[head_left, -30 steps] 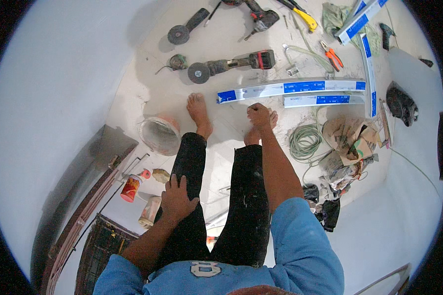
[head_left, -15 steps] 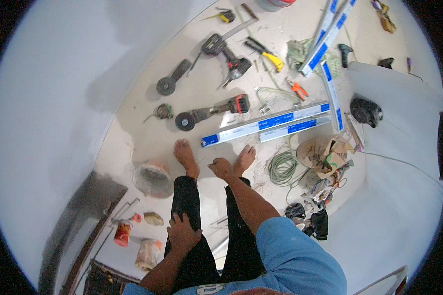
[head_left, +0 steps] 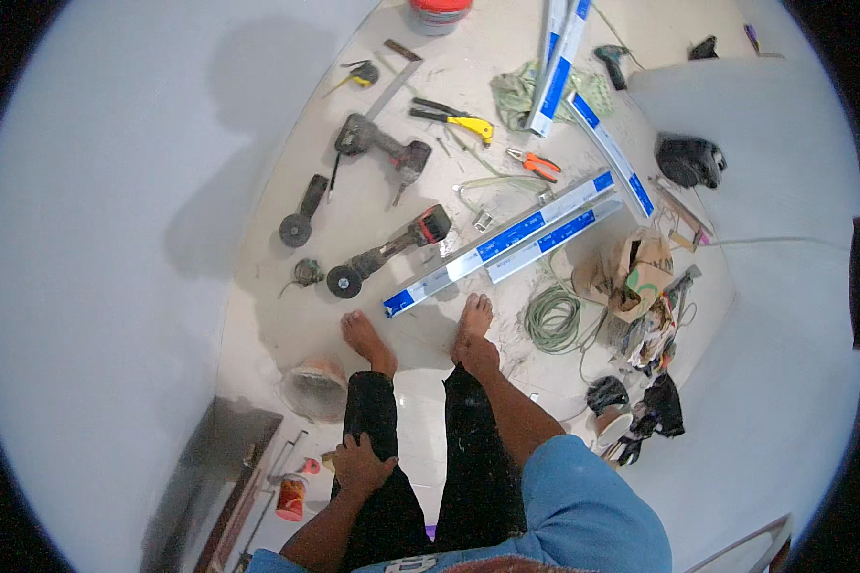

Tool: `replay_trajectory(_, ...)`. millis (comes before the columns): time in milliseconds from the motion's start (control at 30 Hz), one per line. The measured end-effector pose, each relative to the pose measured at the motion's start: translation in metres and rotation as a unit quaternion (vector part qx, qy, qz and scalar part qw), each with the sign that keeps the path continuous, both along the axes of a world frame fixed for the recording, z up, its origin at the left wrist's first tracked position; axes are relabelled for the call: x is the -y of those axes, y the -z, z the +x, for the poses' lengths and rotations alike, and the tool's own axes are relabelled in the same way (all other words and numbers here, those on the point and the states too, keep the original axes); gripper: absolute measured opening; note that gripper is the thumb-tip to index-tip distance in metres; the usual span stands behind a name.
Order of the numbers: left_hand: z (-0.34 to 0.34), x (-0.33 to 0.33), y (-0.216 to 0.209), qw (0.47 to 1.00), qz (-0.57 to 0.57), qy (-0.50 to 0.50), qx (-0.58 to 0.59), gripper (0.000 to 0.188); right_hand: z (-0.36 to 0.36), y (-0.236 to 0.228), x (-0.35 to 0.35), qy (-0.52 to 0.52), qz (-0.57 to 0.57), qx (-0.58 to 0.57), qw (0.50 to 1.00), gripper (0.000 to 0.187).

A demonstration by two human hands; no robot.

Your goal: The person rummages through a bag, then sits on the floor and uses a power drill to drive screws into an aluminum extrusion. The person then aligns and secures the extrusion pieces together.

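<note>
My left hand (head_left: 361, 465) rests on the black trouser leg (head_left: 371, 411) at my left knee, its fingers spread and holding nothing. Low beside my right foot (head_left: 474, 317), my right hand (head_left: 479, 357) overlaps the ankle; its fingers look curled, and whatever they may hold is hidden. In front of my feet lies a long metal bar with blue film (head_left: 468, 258), with a shorter bar (head_left: 566, 232) alongside. Nearest to the long bar's left end is a cordless angle grinder (head_left: 392, 250). A coil of pale green cable (head_left: 552, 320) lies right of my right foot.
Around the floor lie a cordless drill (head_left: 382, 148), a smaller grinder (head_left: 304, 212), a riveter (head_left: 454, 119), orange-handled pliers (head_left: 535, 164), a try square (head_left: 395, 81) and a tape measure (head_left: 361, 74). A bucket (head_left: 315, 390) stands left; a brown paper bag (head_left: 640, 272) sits right.
My right hand has drawn back from between my feet to my right ankle. My left hand stays on the left leg. The view has shifted and turned, so the floor things appear displaced.
</note>
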State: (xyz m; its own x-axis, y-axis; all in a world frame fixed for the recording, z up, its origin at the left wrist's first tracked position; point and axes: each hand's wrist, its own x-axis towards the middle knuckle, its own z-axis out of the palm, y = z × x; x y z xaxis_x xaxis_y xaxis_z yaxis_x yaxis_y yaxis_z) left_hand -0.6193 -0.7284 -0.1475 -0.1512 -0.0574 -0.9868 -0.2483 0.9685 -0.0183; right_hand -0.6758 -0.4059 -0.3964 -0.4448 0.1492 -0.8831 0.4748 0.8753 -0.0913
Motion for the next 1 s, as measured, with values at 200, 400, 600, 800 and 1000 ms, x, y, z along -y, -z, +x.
replay_trajectory(200,-0.017,-0.012,-0.003,0.999,-0.010,0.039,0.002,0.095,0.035,-0.075,-0.011,0.034,0.053,0.183,0.981,0.087)
replay_trajectory(400,-0.026,-0.020,-0.003,0.996,-0.010,0.085,-0.007,0.096,0.087,-0.074,-0.018,0.180,-0.027,0.210,0.961,0.104)
replay_trajectory(600,-0.034,-0.034,-0.001,0.995,0.002,0.104,0.005,0.100,0.090,-0.075,-0.035,0.196,-0.083,0.211,0.954,0.103)
replay_trajectory(800,-0.044,-0.014,0.024,0.950,0.075,-0.257,0.159,0.095,0.132,-0.068,-0.065,0.298,-0.122,0.064,0.945,0.084)
replay_trajectory(1000,-0.047,-0.010,-0.034,0.930,-0.034,-0.360,0.064,0.088,0.198,-0.071,-0.115,0.388,-0.058,-0.056,0.918,0.041)
